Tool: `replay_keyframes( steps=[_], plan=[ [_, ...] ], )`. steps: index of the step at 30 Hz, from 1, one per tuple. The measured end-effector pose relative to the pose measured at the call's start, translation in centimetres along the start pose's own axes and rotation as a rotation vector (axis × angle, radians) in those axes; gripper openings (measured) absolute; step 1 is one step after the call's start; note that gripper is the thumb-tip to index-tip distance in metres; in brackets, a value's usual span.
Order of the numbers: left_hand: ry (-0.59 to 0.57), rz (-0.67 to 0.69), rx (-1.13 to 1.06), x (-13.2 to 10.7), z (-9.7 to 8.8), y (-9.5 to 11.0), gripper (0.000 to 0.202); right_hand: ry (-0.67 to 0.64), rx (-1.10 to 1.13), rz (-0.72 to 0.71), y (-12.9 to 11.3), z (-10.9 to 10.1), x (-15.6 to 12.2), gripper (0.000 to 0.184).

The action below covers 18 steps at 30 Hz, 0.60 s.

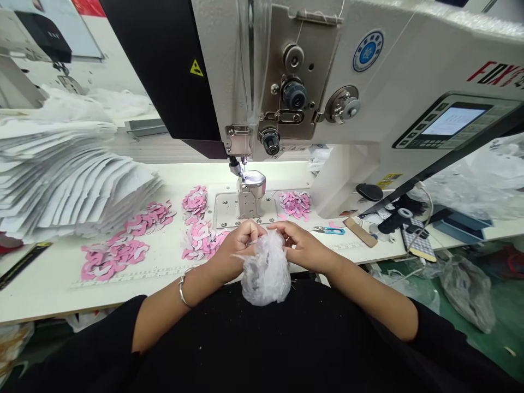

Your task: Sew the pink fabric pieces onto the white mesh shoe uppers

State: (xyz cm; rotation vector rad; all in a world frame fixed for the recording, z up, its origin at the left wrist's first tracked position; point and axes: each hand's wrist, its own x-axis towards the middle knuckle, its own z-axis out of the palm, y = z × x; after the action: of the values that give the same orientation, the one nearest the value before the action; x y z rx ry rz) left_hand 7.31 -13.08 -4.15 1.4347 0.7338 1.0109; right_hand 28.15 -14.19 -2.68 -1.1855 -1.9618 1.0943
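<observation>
My left hand (pixel 236 243) and my right hand (pixel 301 244) are both closed on the top of a small crumpled clear plastic bag (pixel 265 271) of white pieces, held at the table's near edge just above my lap. A silver bangle (pixel 181 285) circles my left wrist. Directly behind my hands stands the post and presser foot (pixel 250 191) of a white sewing machine (pixel 368 82). Small pink cut pieces (pixel 200 237) lie in piles beside my left hand.
A tall fanned stack of white cut pieces (pixel 69 180) sits at left, more pink pieces (pixel 118 248) in front of it and another pile (pixel 295 203) right of the post. Blue snips (pixel 331 230) lie near my right hand. The machine's control panel (pixel 452 124) is at right.
</observation>
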Motion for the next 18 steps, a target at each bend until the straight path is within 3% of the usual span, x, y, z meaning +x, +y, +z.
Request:
replay_keyframes(
  steps=[2,5,8,11,15,18],
  plan=[
    [0.016,-0.045,0.043,-0.1,-0.1,0.1,0.035,0.030,0.026,0.066,0.1,0.2,-0.1,0.031],
    [0.035,-0.048,-0.024,-0.3,-0.7,-0.1,0.033,0.159,0.278,0.168,0.9,0.2,-0.4,0.015],
    [0.067,0.002,-0.053,-0.6,-1.9,-0.5,0.027,0.323,0.473,0.170,2.0,-0.3,-0.5,0.011],
    [0.031,-0.071,0.057,-0.8,-2.9,0.0,0.011,0.382,0.480,0.167,2.6,-0.5,-0.6,0.011],
    [-0.140,-0.048,0.488,-0.6,-2.2,2.1,0.048,0.328,0.384,0.183,1.3,-0.3,-0.9,0.013],
    [-0.179,0.078,0.874,-0.3,-1.0,3.0,0.035,0.186,0.205,0.181,-0.3,-0.3,-1.3,0.025]
  ],
)
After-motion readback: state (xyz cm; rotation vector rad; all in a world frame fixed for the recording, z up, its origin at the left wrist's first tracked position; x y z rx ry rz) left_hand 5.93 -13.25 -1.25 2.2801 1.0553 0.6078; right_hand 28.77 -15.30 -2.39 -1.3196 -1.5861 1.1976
